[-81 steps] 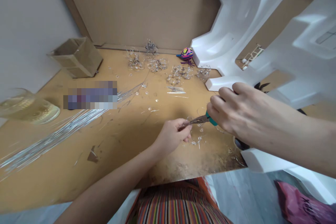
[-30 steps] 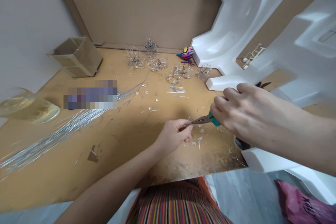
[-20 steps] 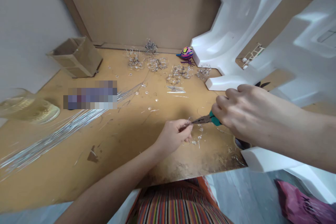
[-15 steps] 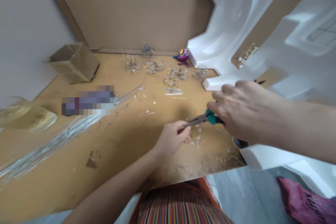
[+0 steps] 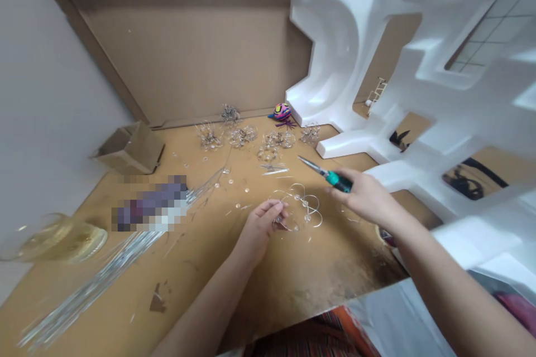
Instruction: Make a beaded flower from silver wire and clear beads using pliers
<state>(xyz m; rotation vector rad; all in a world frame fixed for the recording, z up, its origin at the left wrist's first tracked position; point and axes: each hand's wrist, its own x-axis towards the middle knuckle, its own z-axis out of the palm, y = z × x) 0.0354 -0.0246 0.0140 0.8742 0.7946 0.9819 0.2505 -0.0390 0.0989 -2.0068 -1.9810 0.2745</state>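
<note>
Between the thumb and fingers of my left hand (image 5: 263,223) is a looped wire ring (image 5: 307,204) strung with clear beads. Its silvery loops spread out to the right, just above the table. My right hand (image 5: 364,192) is closed round the green and black handles of a pair of long-nose pliers (image 5: 324,172). The metal jaws point up and left, apart from the wire ring, and look closed. Behind the hands lies a small pile of short cut wires (image 5: 275,169). Several finished-looking wire and bead clusters (image 5: 276,139) sit farther back.
A bundle of long wires (image 5: 100,276) lies at left beside a blurred-out object (image 5: 153,201). An open cardboard box (image 5: 132,148) and a yellowish glass vessel (image 5: 67,240) stand left. White foam packing (image 5: 335,39) rises at right. A colourful patterned ball-like object (image 5: 282,111) sits at the back.
The pliers have come away from the wire at my left fingertips and moved up and right, their jaws now free. The beaded wire ring is held more openly. The camera view has tilted up.
</note>
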